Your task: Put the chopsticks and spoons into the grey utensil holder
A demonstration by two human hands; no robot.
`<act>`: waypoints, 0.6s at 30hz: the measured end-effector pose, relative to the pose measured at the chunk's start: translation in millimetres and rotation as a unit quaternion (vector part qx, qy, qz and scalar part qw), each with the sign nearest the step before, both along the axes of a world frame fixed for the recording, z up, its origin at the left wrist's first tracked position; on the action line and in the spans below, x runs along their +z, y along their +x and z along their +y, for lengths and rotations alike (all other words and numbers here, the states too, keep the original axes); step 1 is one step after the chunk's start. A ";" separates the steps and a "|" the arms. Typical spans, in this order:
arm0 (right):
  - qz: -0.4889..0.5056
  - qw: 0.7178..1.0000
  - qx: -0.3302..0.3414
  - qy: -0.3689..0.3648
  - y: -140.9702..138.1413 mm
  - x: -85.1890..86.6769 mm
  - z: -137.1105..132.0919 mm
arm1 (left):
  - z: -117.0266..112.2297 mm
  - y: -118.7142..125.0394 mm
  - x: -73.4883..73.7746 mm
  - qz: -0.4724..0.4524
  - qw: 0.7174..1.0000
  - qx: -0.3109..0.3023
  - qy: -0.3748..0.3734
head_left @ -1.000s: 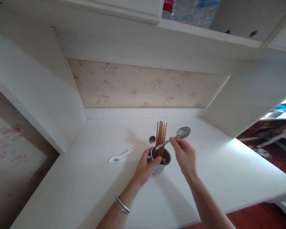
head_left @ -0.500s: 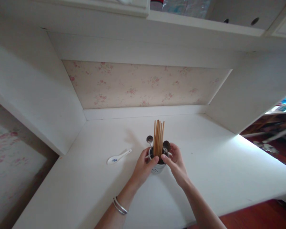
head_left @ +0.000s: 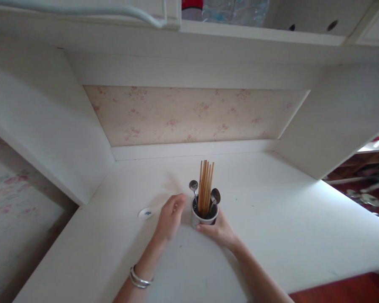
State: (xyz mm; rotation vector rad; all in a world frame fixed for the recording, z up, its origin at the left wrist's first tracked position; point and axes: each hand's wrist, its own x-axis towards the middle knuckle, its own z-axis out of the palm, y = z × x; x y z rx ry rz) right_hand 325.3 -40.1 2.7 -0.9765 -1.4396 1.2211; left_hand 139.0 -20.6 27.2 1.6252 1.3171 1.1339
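A small white utensil cup (head_left: 199,219) stands on the white desk top (head_left: 271,235). It holds several wooden chopsticks (head_left: 205,185) and two metal spoons (head_left: 193,186), bowls up. My right hand (head_left: 217,230) is wrapped around the cup's near side. Left of the cup, my left hand (head_left: 170,216) hovers with loosely curled fingers and nothing in it, partly covering the handle of a white ceramic spoon (head_left: 145,213) with a blue mark that lies flat on the desk. Two thin bangles sit on my left wrist (head_left: 139,278).
The desk sits in a white alcove with a floral back panel (head_left: 189,115) and side walls left and right. A shelf above carries plastic bottles (head_left: 236,8). To the right, beyond the desk edge, a red-brown floor and other furniture show.
My right hand put the large metal spoon into the cup and dropped to grip the cup. My left hand let go of the cup and moved left toward the ceramic spoon.
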 end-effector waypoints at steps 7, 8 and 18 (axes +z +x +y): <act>-0.005 1.000 -0.007 0.001 3.8 -6.7 0.1 | -2.1 -76.1 12.7 0.356 0.910 0.207 -0.056; -0.007 1.000 -0.008 0.003 4.0 -7.3 0.5 | -4.5 -87.5 13.0 0.391 0.894 0.203 -0.083; 0.002 1.000 -0.017 0.021 2.1 -0.3 -4.2 | -10.3 -142.3 -19.6 0.432 0.874 0.056 -0.217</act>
